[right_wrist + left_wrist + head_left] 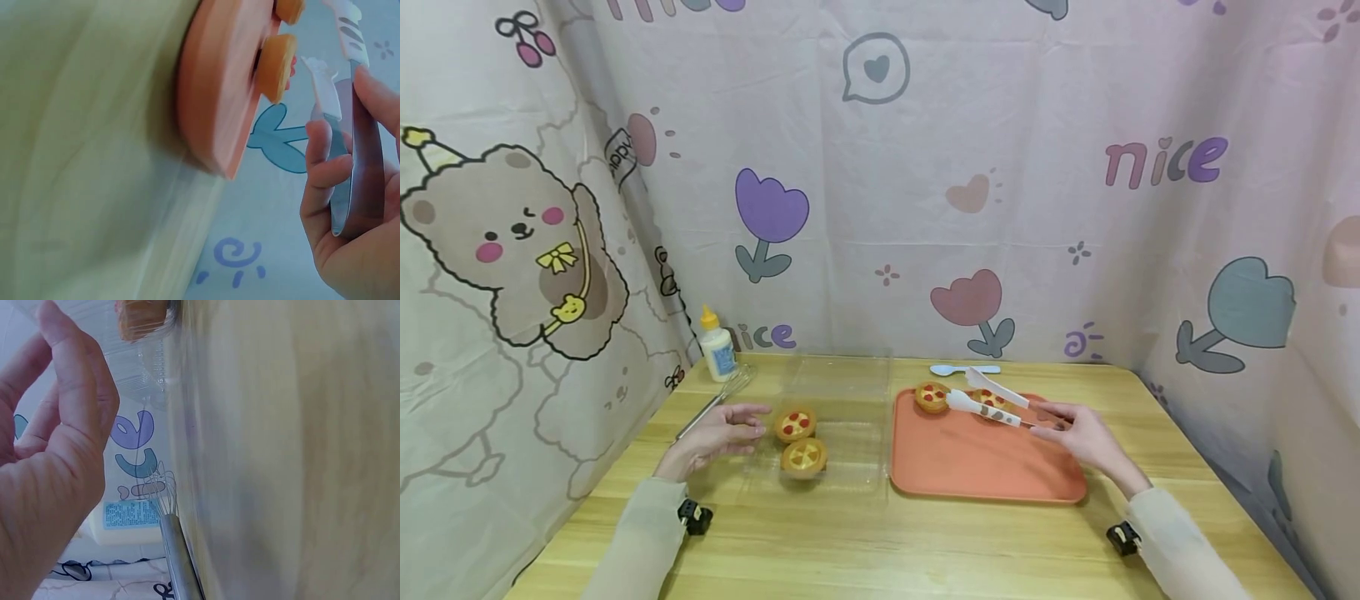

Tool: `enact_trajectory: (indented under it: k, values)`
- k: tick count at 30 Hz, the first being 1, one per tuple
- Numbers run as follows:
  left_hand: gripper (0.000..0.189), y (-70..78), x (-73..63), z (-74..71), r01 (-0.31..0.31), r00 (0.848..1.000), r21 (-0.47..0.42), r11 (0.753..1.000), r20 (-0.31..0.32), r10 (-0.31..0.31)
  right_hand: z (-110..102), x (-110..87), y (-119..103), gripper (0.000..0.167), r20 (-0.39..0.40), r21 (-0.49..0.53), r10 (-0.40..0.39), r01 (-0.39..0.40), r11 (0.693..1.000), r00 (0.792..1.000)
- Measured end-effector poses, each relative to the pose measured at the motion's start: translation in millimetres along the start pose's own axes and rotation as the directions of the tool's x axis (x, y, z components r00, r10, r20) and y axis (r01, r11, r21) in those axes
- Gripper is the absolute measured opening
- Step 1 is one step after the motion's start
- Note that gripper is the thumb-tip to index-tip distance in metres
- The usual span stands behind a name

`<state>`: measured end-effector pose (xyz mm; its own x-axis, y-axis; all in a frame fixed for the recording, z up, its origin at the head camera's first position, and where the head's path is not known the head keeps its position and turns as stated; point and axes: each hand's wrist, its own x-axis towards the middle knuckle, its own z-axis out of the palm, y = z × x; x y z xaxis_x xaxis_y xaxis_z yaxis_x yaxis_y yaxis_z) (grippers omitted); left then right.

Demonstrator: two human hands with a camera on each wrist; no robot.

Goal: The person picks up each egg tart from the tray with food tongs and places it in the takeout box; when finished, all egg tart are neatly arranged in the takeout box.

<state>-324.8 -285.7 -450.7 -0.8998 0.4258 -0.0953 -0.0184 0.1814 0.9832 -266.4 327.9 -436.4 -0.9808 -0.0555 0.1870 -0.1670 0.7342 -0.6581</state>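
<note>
My right hand [1086,437] grips metal-handled tongs [996,412] with white paw-shaped tips, their arms spread apart above the orange tray [985,471]. Two small tarts with red topping sit near the tray's back edge; the left tart [931,397] shows clearly, while the tongs partly cover the right tart [990,398]. At the left side of an open clear plastic box [857,458], my left hand [718,433] holds nothing, its fingers loosely bent beside the wall. Inside that box are a red-topped tart [794,425] and, in front of it, a yellow-topped tart [805,457].
A whisk [722,396] lies behind my left hand, close to a white bottle [718,350] with a yellow cap. Beyond the tray is a pale blue spoon [955,369]. Printed curtains [880,167] hang along the back and sides of the wooden table [880,550].
</note>
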Motion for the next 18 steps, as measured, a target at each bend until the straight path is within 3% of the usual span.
enact_trajectory:
  k: [7,18]
  values:
    - [0.058,-0.9,0.0,-0.7,0.01,1.0,0.015,1.0,-0.005,-0.01,-6.7,-5.0,9.0,0.06,-0.056,-0.079,0.002,-0.007,0.997,0.998]
    - [0.058,-0.7,1.5,-1.1,0.025,1.0,0.015,1.0,-0.015,-0.025,-17.1,-11.0,14.9,0.058,-0.075,-0.133,0.003,-0.013,0.991,0.997]
